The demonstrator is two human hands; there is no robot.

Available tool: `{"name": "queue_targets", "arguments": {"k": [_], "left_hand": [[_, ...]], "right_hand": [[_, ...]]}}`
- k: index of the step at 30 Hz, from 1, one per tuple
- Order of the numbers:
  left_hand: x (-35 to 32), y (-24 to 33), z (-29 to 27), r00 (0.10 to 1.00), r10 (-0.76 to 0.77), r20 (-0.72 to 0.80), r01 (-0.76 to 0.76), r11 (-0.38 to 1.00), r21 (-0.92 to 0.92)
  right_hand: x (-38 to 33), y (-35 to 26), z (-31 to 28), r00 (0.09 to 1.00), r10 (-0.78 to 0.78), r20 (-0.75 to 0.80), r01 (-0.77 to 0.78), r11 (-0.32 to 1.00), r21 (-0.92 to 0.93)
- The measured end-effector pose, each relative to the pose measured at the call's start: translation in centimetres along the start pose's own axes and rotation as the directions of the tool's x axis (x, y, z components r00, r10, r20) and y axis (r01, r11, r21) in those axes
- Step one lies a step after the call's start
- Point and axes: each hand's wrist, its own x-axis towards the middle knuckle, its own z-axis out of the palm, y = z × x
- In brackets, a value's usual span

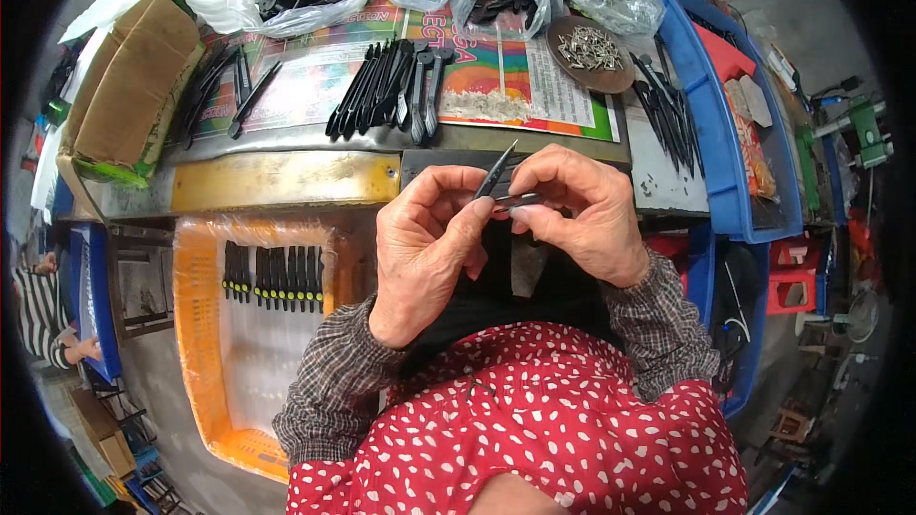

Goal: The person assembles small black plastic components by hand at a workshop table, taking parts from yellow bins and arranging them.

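My left hand point(420, 238) pinches a slim black pointed piece point(496, 170) between thumb and fingers, its tip aimed up and away. Close beside it, my right hand point(593, 215) has its thumb and fingertips closed on a thin dark piece point(517, 199) whose edge shines. The two pieces meet or nearly meet between my fingers; I cannot tell whether they are joined. Both hands are held over my lap, just in front of the bench edge. On the bench beyond lies a row of long black pieces point(382, 86), some with rounded ends.
Clear plastic bags point(415, 0) of black parts line the back. A brown dish point(611, 82) holds small metal pins. More slim black pieces point(668, 119) lie at right, beside a blue bin point(714, 133). An orange basket point(198, 324) at left holds black pieces with yellow-green dots.
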Motion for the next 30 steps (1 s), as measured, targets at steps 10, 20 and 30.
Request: {"name": "queue_targets", "arguments": {"k": [10, 20, 30], "left_hand": [[-1.4, -0.3, 0.3, 0.999, -0.027, -0.026, 0.030, 0.989, 0.147], [-2.3, -0.8, -0.1, 0.949, 0.304, 0.084, -0.287, 0.725, 0.627], [-2.4, -0.4, -0.6, 0.861, 0.422, 0.285, -0.478, 0.477, 0.738]], "right_hand": [[-1.5, -0.9, -0.3, 0.960, -0.264, 0.091, 0.277, 0.867, -0.413], [-1.9, -1.5, -1.2, 0.987, -0.159, -0.029, 0.144, 0.945, -0.295], [-2.1, -1.0, -0.9, 0.997, 0.052, 0.064, -0.047, 0.996, -0.074]]}}
